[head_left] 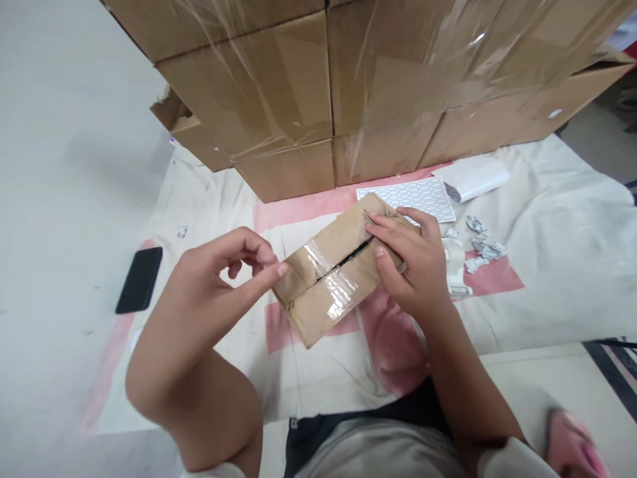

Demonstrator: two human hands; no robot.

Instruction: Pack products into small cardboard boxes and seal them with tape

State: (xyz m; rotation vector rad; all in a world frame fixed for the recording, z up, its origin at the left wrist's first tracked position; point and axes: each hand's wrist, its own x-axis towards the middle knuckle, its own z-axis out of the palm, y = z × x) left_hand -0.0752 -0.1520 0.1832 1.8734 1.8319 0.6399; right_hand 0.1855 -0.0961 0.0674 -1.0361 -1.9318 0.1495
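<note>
A small brown cardboard box (321,265) is tilted at an angle in front of me, above the cloth. Clear tape (338,292) crosses its top, and a dark gap runs along the seam between its flaps. My left hand (241,262) is at the box's left corner, thumb over the edge and the other fingers curled in, partly behind it. My right hand (413,252) grips the right end, with its fingers across the top and its thumb near the gap. The underside of the box is hidden.
Large taped cartons (283,86) are stacked along the back. Behind the box lie a label sheet (428,198) and a white roll (475,179). Crumpled paper scraps (488,247) lie to the right, a black phone (139,280) to the left. A pink-and-white cloth (562,226) lies underneath.
</note>
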